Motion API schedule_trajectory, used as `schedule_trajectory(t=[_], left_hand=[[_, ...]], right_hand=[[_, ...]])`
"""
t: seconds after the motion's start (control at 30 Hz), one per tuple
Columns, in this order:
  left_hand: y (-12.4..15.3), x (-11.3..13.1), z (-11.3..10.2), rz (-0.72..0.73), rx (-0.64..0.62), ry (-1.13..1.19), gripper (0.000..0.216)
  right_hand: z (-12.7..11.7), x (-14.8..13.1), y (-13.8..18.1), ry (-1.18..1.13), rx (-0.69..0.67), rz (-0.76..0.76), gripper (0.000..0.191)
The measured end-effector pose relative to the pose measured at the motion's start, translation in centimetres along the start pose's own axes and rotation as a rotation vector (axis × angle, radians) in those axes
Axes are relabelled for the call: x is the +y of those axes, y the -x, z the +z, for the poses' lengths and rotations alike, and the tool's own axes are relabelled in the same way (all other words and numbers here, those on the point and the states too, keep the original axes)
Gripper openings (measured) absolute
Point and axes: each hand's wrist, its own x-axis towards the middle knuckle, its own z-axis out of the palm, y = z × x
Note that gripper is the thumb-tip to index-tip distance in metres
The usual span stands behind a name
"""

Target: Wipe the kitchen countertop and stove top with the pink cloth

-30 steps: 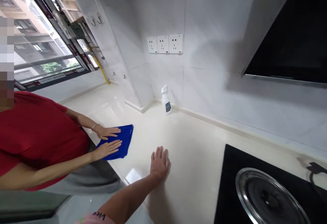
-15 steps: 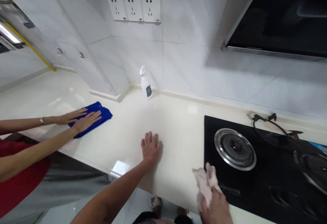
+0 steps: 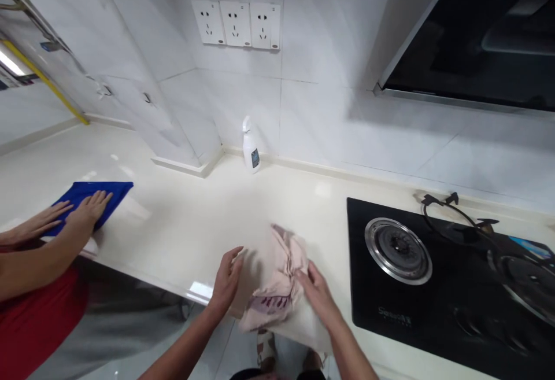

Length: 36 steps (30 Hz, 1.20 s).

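A crumpled pale pink cloth (image 3: pixel 288 273) with a purple patterned band lies partly spread over the front of the cream countertop (image 3: pixel 182 218). Gripping its right side is my right hand (image 3: pixel 318 293), thumb on top and the other fingers partly hidden. My left hand (image 3: pixel 228 279) hovers just left of the cloth, apart from it, with thumb and fingers separated and nothing between them. Behind them, a white spray bottle (image 3: pixel 251 151) stands upright by the tiled wall.
At left, a co-worker's hands (image 3: pixel 87 212) press a blue cloth (image 3: pixel 119 189) onto the counter. To the right is a black gas hob (image 3: pixel 368 299) with a loose pan support (image 3: pixel 459 209) at its back. A dark range hood (image 3: pixel 468 39) overhangs it. Sockets (image 3: pixel 236 24) are on the wall.
My right hand has brought the pink cloth left from the hob's edge, and the cloth has spread out. My left hand has lifted off the counter. The co-worker's blue cloth has moved left.
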Motion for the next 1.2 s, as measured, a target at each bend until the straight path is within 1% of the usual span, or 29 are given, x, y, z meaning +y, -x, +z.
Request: schedule_trajectory(t=[0.07, 0.13, 0.2, 0.23, 0.3, 0.4, 0.43, 0.5, 0.57, 0.6, 0.63, 0.7, 0.77, 0.83, 0.87, 0.9, 0.97, 1.0, 1.07, 1.1, 1.2], left_hand=[[0.7, -0.1, -0.9, -0.005, 0.005, 0.011, 0.047], [1.1, 0.1, -0.9, 0.04, -0.013, 0.009, 0.044], [1.2, 0.5, -0.1, 0.134, -0.057, -0.029, 0.041], [1.1, 0.9, 0.5, 0.19, -0.088, -0.071, 0.041], [0.7, 1.9, 2.1, 0.303, -0.17, -0.197, 0.045], [0.1, 3.8, 4.9, 0.429, -0.294, -0.339, 0.056], [0.1, 4.4, 6.0, 0.44, -0.335, -0.36, 0.06], [0.3, 5.6, 8.0, 0.39, -0.406, -0.388, 0.069], [1.2, 6.5, 10.0, 0.32, -0.478, -0.415, 0.077], [1.9, 6.8, 10.9, 0.31, -0.505, -0.417, 0.079], [2.6, 7.0, 11.7, 0.331, -0.529, -0.406, 0.08], [4.2, 7.1, 13.1, 0.434, -0.587, -0.363, 0.084], [5.7, 6.7, 13.8, 0.524, -0.638, -0.325, 0.098], [6.8, 6.0, 13.7, 0.547, -0.648, -0.321, 0.113], [7.2, 5.6, 13.4, 0.531, -0.624, -0.332, 0.113], [7.4, 5.1, 12.8, 0.505, -0.588, -0.339, 0.106], [7.3, 4.5, 11.4, 0.46, -0.519, -0.3, 0.079], [7.0, 4.3, 10.6, 0.444, -0.491, -0.244, 0.066], [5.9, 4.6, 9.0, 0.407, -0.439, -0.073, 0.051], [5.2, 5.0, 8.3, 0.352, -0.402, 0.028, 0.045], [2.0, 7.0, 6.2, 0.091, -0.247, 0.25, 0.027]], right_hand=[[-4.3, 1.2, -1.1, 0.141, 0.151, 0.001, 0.067], [-8.5, 2.9, -1.5, 0.271, 0.299, 0.013, 0.068], [-11.5, 4.6, -1.4, 0.392, 0.39, 0.002, 0.067], [-12.2, 5.5, -1.2, 0.443, 0.407, -0.008, 0.067], [-12.6, 7.1, -0.8, 0.52, 0.4, -0.031, 0.072], [-11.7, 9.5, -0.5, 0.729, 0.391, -0.083, 0.078], [-11.4, 10.3, -0.5, 0.816, 0.399, -0.112, 0.078], [-11.1, 11.8, -0.7, 0.954, 0.443, -0.181, 0.076], [-11.2, 12.8, -0.9, 1.004, 0.496, -0.243, 0.074], [-11.2, 13.0, -1.1, 1.017, 0.519, -0.265, 0.072], [-11.3, 13.2, -1.2, 1.028, 0.535, -0.276, 0.07], [-11.3, 13.2, -1.2, 1.048, 0.547, -0.28, 0.065], [-11.2, 13.0, -1.2, 1.059, 0.553, -0.277, 0.061], [-11.1, 12.7, -1.2, 1.064, 0.565, -0.28, 0.058], [-11.0, 12.6, -1.2, 1.065, 0.572, -0.28, 0.057], [-10.9, 12.5, -1.1, 1.067, 0.577, -0.279, 0.056], [-10.8, 12.3, -1.1, 1.073, 0.578, -0.27, 0.053], [-10.7, 12.1, -1.2, 1.076, 0.573, -0.262, 0.052], [-10.6, 11.9, -1.3, 1.08, 0.566, -0.247, 0.049], [-10.5, 11.7, -1.3, 1.08, 0.566, -0.24, 0.049], [-10.5, 11.4, -1.4, 1.075, 0.574, -0.229, 0.046]])
